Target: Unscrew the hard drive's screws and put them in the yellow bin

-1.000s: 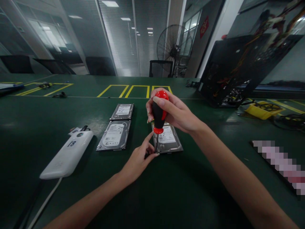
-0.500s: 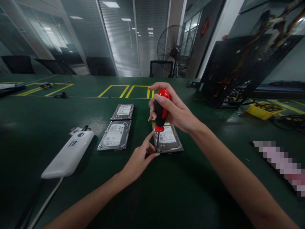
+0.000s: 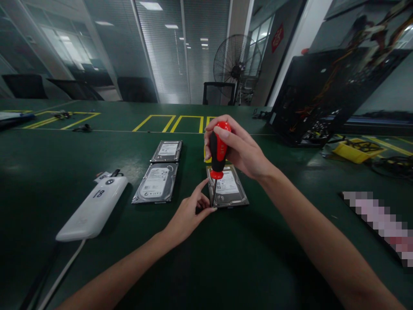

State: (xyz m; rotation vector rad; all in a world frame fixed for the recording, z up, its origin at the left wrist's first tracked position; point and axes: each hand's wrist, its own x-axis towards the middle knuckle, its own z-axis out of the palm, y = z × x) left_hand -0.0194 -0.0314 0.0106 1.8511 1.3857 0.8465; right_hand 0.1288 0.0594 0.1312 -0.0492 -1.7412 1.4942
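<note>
My right hand (image 3: 237, 144) is wrapped round the red-and-black handle of a screwdriver (image 3: 218, 159), held nearly upright. Its thin shaft runs down to the near left corner of a hard drive (image 3: 230, 189) lying label up on the table. At that same corner, my left hand (image 3: 190, 211) grips the drive, index finger along the left side and thumb at the front edge. The exact spot under the screwdriver's tip is too small to make out. To the left lie two more hard drives, a nearer one (image 3: 155, 183) and a farther one (image 3: 167, 150), end to end.
A white power bank (image 3: 93, 209) marked 18, with a cable, lies on the green table (image 3: 129, 271) at left. An open black computer case (image 3: 309, 94) stands at the right, near a yellow tray (image 3: 346, 150) with cables. A blurred-out flat object (image 3: 377, 217) lies at far right.
My right hand's fingers have shifted round the screwdriver handle, and more of the handle's red side now shows. My left hand and the hard drive stay almost in place.
</note>
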